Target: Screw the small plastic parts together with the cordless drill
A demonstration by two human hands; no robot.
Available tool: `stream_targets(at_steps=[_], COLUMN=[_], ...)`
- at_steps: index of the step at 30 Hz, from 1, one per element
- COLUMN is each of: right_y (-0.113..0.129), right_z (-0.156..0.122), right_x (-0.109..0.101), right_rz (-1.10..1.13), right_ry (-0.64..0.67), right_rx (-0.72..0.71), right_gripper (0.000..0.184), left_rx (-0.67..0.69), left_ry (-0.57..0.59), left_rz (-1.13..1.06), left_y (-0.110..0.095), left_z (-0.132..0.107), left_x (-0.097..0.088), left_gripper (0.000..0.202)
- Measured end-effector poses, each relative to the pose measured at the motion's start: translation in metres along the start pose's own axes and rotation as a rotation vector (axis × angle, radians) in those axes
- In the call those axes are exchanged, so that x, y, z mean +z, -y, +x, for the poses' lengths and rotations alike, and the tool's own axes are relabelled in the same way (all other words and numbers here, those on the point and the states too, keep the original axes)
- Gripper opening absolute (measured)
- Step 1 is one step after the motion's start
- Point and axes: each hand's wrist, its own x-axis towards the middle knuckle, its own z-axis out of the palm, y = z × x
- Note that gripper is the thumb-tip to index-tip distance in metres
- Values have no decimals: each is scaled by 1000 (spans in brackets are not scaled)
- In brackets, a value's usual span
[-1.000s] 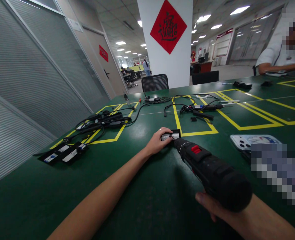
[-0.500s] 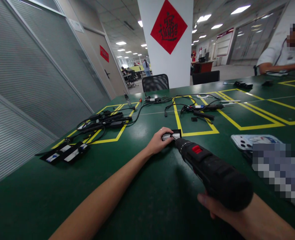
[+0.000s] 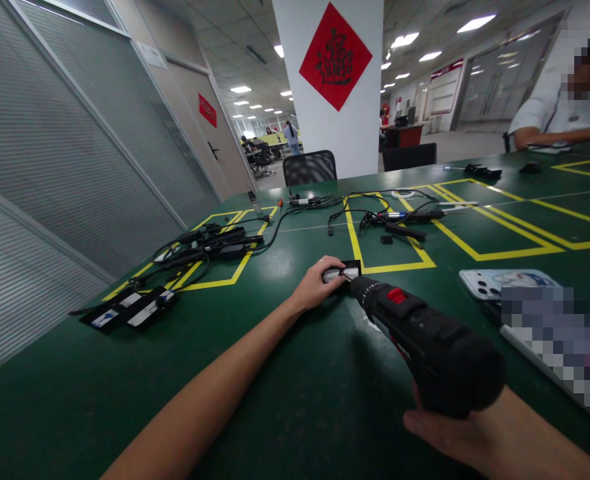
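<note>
My right hand (image 3: pixel 455 433) grips a black cordless drill (image 3: pixel 425 340) with a red switch on top. The drill points forward and left, and its bit reaches a small black piece with a whitish face (image 3: pixel 352 270) on the green table. Around the left side of that piece, my left hand (image 3: pixel 319 283) is closed, holding it against the table. A ring shows on one finger. Just where the bit tip meets the piece is too small to make out.
To the left lie bundled black cables (image 3: pixel 219 243) and flat black pieces with white patches (image 3: pixel 135 307). Beyond my hands are a pen-like tool with a cable (image 3: pixel 415 215) and yellow tape outlines (image 3: pixel 399 269). At right rests a phone (image 3: pixel 479 285); a person (image 3: pixel 549 120) sits at far right.
The drill's rear and my right hand have shifted very slightly, with the thumb a little lower. My left hand and the small piece stay in place; the view has moved slightly.
</note>
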Motion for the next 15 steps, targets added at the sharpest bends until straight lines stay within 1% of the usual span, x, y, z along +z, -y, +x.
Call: stream_targets(at_steps=[5,8,11,13,15], right_y=[7,3,-1,-1,2], right_z=[1,3,3,2,1], right_x=[-7,-7,-7,-7,-7], right_rz=[33,24,-3,-7,-4], right_ry=[146,218,280,269,220], right_rx=[23,93,156,155,141], right_gripper=[10,9,15,16,17], left_rx=[11,14,11,13,18], left_ry=[-3,-4,-6,-5,-9], left_rz=[7,11,13,11,8], left_y=[1,-1,-4,-4,-4], left_z=[0,0,0,0,0], left_x=[0,0,0,0,0], left_gripper=[25,25,24,24,24])
